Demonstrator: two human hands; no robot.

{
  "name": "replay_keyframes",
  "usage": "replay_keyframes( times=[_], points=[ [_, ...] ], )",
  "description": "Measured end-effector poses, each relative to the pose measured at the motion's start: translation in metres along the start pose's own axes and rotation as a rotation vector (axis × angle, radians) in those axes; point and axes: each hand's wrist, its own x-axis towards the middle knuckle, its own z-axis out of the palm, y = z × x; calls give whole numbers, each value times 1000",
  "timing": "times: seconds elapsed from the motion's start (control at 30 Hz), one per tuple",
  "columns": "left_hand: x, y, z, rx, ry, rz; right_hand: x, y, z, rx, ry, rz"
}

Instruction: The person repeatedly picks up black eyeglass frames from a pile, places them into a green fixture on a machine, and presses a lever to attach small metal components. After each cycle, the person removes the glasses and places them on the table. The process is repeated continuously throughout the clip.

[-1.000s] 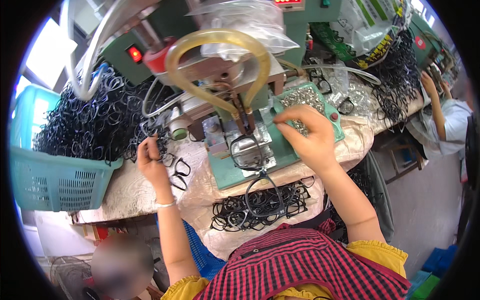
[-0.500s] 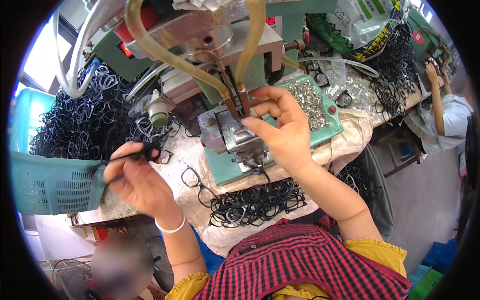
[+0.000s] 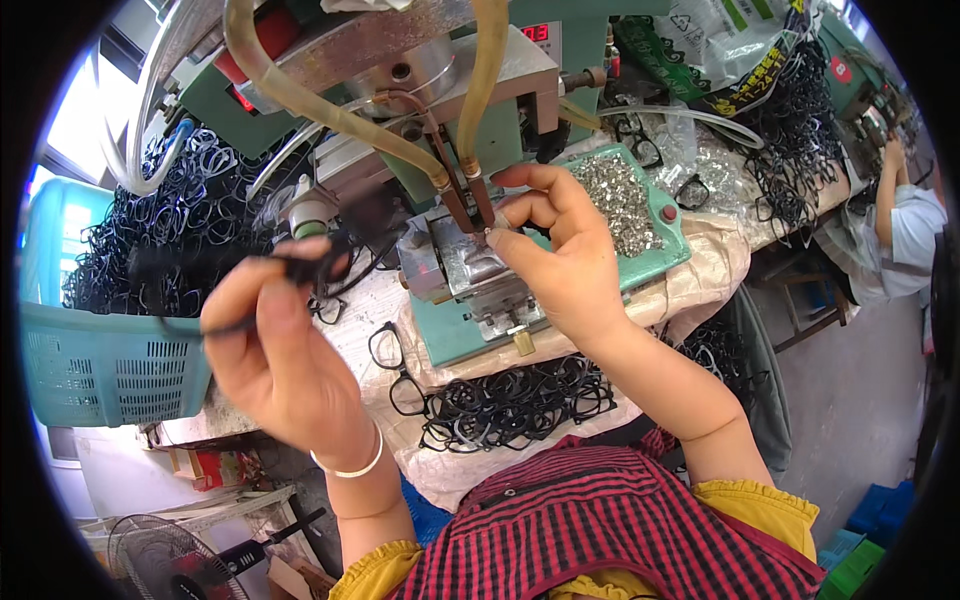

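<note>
My left hand (image 3: 285,360) is raised left of the machine, its fingers closed on a black eyeglass frame (image 3: 320,265) that is smeared by motion. Beneath two copper-brown electrode tips (image 3: 468,205), my right hand (image 3: 570,255) pinches a tiny silvery metal piece (image 3: 491,234) between thumb and fingertip; its exact shape is too small to tell. Just below those tips sits the machine's metal clamp block (image 3: 475,265), mounted on a green base. Right of that hand, a green tray (image 3: 668,240) holds a heap of small shiny metal parts (image 3: 615,200).
Black eyeglass frames (image 3: 520,400) lie piled before the machine. More frames (image 3: 160,230) are heaped at the left by a blue basket (image 3: 110,365). Yellowish hoses (image 3: 310,105) hang over the work spot. A fan (image 3: 165,560) stands lower left; another person (image 3: 905,220) works far right.
My left hand has come nearer and slightly right with the eyeglass frame. A dark, blurred thing in front of the clamp block is gone. A person at lower left has left the view.
</note>
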Motion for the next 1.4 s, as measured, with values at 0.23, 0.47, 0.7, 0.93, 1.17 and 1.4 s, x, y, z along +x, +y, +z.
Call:
replay_keyframes(
  times=[0.23,0.47,0.7,0.93,1.17,1.4],
  points=[
    [5,-15,13,130,150,13,1,-6,1,33,-10,56],
    [0,-7,-10,111,-4,60,21,21,-43,-698,68,-580],
    [-3,14,-14,176,-124,101,25,71,-115,-1405,68,-520],
    [18,-19,3,368,0,60,-4,57,-137,-295,492,32],
    [-7,3,-1,236,-61,60,15,42,-79,-120,310,130],
    [-44,-16,-6,-24,269,-191,9,24,-12,-472,67,-491]
  ],
)
